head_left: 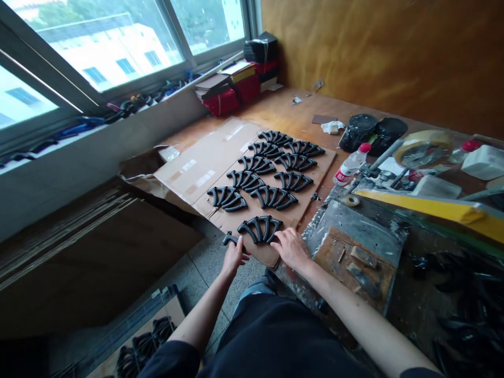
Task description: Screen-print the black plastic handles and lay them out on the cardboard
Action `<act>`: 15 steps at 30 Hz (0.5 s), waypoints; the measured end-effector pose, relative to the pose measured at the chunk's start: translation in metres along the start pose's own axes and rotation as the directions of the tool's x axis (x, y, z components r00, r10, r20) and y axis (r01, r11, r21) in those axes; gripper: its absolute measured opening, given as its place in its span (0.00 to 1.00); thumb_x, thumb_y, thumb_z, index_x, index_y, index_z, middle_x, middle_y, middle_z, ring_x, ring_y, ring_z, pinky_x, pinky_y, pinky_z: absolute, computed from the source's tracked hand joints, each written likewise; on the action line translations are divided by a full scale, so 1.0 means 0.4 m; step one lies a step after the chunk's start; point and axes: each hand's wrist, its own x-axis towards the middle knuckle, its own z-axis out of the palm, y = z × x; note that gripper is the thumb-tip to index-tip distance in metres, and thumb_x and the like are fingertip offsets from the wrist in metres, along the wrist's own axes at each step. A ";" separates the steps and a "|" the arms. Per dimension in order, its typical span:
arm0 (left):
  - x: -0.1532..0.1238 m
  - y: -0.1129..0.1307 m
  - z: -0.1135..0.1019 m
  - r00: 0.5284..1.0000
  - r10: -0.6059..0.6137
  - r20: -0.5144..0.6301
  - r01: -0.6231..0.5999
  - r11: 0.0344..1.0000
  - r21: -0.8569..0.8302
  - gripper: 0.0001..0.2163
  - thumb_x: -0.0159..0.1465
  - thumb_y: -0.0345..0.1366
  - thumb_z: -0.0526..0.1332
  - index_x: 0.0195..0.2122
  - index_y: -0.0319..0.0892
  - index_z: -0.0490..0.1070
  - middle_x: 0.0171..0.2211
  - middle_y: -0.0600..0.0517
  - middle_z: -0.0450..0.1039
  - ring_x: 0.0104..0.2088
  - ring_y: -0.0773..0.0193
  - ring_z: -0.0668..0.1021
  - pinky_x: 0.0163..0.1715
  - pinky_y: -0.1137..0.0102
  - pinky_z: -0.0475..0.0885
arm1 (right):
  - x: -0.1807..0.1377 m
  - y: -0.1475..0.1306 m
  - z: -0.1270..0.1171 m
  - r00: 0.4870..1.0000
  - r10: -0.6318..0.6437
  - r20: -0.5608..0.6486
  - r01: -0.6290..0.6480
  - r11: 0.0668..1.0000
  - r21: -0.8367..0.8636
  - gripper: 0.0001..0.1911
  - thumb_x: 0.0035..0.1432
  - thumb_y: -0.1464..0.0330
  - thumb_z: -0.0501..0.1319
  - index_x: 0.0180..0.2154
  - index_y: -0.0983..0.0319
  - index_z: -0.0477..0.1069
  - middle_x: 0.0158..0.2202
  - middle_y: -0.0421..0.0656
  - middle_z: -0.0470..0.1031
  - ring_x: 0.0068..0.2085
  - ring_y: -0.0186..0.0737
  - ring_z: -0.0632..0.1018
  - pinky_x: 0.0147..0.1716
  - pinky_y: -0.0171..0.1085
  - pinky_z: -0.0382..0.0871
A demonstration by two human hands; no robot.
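My left hand (235, 255) is closed around a black curved handle-like piece (229, 238), held at the near left of the cardboard sheet (205, 152). My right hand (292, 249) has its fingers at the right end of the nearest fan-shaped group of the same black pieces (258, 229). Its thumb and fingers close on the end piece, partly hiding it. Farther back on the cardboard lie several more such groups (274, 197), side by side in rows.
To the right stand a red-capped bottle (350, 165), dark cans (358, 131), a tape roll (423, 147) and a yellow bar (433, 207). Black pieces (464, 294) are heaped at the lower right. Cardboard sheets (79, 252) lean at left. Red bundles (232, 94) sit by the window.
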 end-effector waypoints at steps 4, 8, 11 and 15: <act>0.089 -0.009 -0.018 0.999 -0.006 0.048 -0.005 0.973 0.231 0.26 0.63 0.58 0.45 0.35 0.37 0.67 0.20 0.43 0.76 0.28 0.52 0.81 0.30 0.64 0.72 | 0.061 -0.009 0.052 0.984 0.079 0.160 -0.065 0.994 -0.089 0.19 0.63 0.55 0.56 0.46 0.62 0.73 0.40 0.50 0.77 0.47 0.49 0.71 0.48 0.44 0.61; 0.177 0.043 -0.033 0.996 0.051 0.076 -0.076 0.923 0.377 0.25 0.63 0.57 0.46 0.35 0.39 0.69 0.24 0.41 0.77 0.38 0.48 0.81 0.40 0.60 0.70 | 0.076 -0.028 0.075 0.976 0.100 0.192 -0.082 0.992 -0.098 0.22 0.62 0.53 0.57 0.47 0.63 0.73 0.41 0.51 0.77 0.48 0.49 0.71 0.48 0.44 0.61; 0.241 0.088 -0.056 0.978 0.107 0.178 -0.170 0.906 0.388 0.23 0.63 0.56 0.47 0.35 0.40 0.69 0.24 0.44 0.77 0.33 0.51 0.81 0.37 0.64 0.70 | 0.076 -0.025 0.072 0.977 0.074 0.202 -0.061 0.996 -0.071 0.22 0.61 0.56 0.59 0.50 0.64 0.71 0.41 0.50 0.77 0.48 0.48 0.71 0.48 0.44 0.62; 0.287 0.123 -0.092 0.932 0.143 0.334 -0.257 0.910 0.326 0.25 0.62 0.59 0.47 0.28 0.42 0.67 0.16 0.49 0.72 0.19 0.58 0.75 0.24 0.68 0.66 | 0.060 -0.019 0.047 0.991 0.027 0.130 -0.023 0.999 -0.035 0.19 0.62 0.62 0.60 0.52 0.63 0.70 0.41 0.49 0.76 0.48 0.47 0.71 0.49 0.44 0.63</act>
